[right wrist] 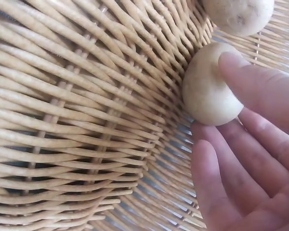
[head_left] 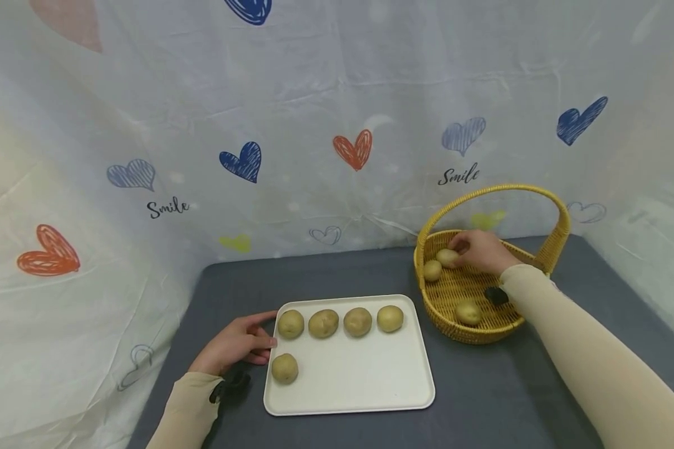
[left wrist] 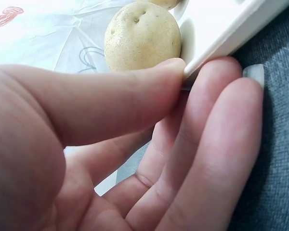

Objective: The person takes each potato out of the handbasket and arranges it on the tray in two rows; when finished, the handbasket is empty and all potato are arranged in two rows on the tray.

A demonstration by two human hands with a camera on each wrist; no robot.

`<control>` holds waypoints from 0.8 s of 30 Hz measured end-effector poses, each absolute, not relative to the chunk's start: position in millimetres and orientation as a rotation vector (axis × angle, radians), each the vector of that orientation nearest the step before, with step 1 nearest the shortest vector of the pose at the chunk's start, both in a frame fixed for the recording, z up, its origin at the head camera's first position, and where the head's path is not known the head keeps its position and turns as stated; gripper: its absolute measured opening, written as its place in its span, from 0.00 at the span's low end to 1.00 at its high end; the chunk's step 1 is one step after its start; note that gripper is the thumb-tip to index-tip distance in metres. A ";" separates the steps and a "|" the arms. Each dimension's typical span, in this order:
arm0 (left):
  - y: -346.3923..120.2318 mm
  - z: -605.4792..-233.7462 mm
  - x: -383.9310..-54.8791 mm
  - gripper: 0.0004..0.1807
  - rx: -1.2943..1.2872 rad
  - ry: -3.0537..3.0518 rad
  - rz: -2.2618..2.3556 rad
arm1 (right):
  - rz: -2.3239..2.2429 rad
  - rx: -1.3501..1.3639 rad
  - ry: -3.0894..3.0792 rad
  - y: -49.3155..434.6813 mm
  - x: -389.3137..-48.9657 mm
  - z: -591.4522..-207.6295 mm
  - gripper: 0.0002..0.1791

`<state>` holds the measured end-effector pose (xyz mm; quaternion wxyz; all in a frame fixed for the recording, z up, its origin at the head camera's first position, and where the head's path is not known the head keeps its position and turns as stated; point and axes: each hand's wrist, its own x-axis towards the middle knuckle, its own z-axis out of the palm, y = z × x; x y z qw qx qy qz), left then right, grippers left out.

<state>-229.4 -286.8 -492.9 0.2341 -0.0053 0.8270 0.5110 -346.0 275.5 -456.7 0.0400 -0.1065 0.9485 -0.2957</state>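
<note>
My left hand (head_left: 234,342) pinches the left edge of a white rectangular tray (head_left: 365,377), thumb on the rim and fingertips against its outer side and underside. On the tray, several potatoes form a row along the far side, and one potato (head_left: 284,368) lies nearer the front left. Inside a yellow wicker basket (head_left: 472,335), my right hand (head_left: 483,251) holds a potato (right wrist: 209,89) between thumb and fingers, close to the woven wall. Another potato (head_left: 432,270) sits beside it, and a third potato (head_left: 468,312) lies toward the basket's front.
The basket's tall arched handle (head_left: 505,189) rises over the right hand. A dark grey cloth (head_left: 342,274) covers the table. Behind and at the sides hangs a white curtain (head_left: 292,93) printed with hearts.
</note>
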 end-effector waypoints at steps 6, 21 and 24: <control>-287.1 -493.9 -229.2 0.45 -0.006 2.281 1.402 | -0.846 -0.305 2.922 271.8 -348.3 -458.9 0.24; -287.3 -490.5 -226.4 0.46 0.008 2.276 1.407 | -0.801 -0.347 2.916 273.2 -326.3 -440.2 0.25; -288.1 -490.8 -226.9 0.46 0.012 2.276 1.408 | -0.818 -0.367 2.925 271.8 -312.6 -428.0 0.25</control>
